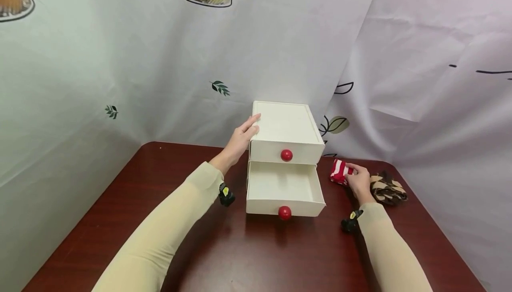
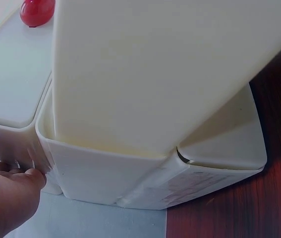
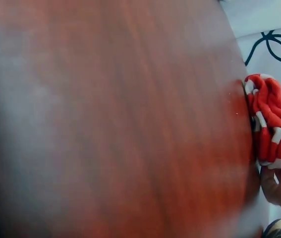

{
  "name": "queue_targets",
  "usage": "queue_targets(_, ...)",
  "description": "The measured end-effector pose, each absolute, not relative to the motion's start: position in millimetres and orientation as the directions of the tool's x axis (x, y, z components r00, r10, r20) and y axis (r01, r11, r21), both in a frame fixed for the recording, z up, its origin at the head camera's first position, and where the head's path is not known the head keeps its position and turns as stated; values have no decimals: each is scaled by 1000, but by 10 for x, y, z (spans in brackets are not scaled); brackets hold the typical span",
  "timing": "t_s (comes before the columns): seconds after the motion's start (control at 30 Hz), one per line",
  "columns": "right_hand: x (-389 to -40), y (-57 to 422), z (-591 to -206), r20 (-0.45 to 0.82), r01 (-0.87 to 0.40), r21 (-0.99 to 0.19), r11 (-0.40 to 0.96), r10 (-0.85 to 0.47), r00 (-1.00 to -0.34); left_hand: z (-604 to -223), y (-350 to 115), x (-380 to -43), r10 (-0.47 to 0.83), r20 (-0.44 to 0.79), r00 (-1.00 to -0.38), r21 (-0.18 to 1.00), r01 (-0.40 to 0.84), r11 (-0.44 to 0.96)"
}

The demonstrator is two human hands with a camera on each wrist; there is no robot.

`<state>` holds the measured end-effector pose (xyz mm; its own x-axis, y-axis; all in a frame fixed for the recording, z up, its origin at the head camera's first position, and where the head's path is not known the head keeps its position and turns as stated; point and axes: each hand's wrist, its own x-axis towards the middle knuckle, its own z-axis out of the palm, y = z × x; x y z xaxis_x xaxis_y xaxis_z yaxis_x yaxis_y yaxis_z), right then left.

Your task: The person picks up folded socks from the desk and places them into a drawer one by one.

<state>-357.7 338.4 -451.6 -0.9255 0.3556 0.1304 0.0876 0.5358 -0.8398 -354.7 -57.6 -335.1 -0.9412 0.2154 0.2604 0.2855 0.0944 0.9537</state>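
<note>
A white drawer cabinet [image 1: 286, 123] stands on the table with its lower drawer [image 1: 282, 183] pulled out and nothing inside it. The upper drawer [image 1: 266, 152] is closed; each drawer has a round red knob. My left hand [image 1: 240, 140] rests against the cabinet's upper left side, its fingers reaching the top edge. In the left wrist view that hand [image 2: 11, 196] touches the side wall. Right of the cabinet, my right hand [image 1: 361, 182] pinches a folded red-and-white striped cloth [image 1: 338, 170]. The right wrist view shows this bundled cloth [image 3: 269, 119] between thumb and fingers.
A folded brown-and-beige patterned cloth [image 1: 387, 189] lies just right of my right hand. The dark red-brown table [image 1: 256, 256] has rounded back corners. Behind it hangs a pale printed fabric backdrop [image 1: 168, 61].
</note>
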Motion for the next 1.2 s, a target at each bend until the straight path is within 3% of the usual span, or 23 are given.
queue_targets(0.7, -3357, 3362, -4107, 102, 55, -922, 383, 378, -920, -3343, -551, -3584, 207, 261, -943, 957, 282, 74)
queue_targets(1.2, -3007, 3076, -3684, 6, 47, -987, 153, 326, -945, -3156, -564, -3402, 223, 235, -946, 964, 256, 74)
